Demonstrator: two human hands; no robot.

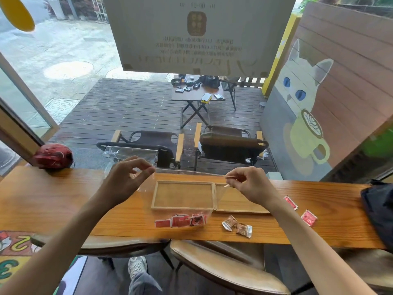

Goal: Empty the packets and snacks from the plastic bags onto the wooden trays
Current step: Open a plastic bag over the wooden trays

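Observation:
I hold a clear plastic bag (pixel 187 201) up over the counter, stretched between both hands by its top corners. My left hand (pixel 125 179) pinches the left corner and my right hand (pixel 248 184) pinches the right corner. Several red packets (pixel 180 220) hang in the bottom of the bag, just in front of the left wooden tray (pixel 154 196). The right wooden tray (pixel 240 210) lies beside it, partly hidden by my right hand. Both trays show bare insides. Another clear bag (pixel 129 154) stands behind my left hand.
Two brown wrapped snacks (pixel 237 226) lie on the wooden counter (pixel 53 199) near its front edge. Two red packets (pixel 299 209) lie further right. A dark bag (pixel 378 211) sits at the right end and a red helmet (pixel 53 156) at the back left. Chairs stand below the counter.

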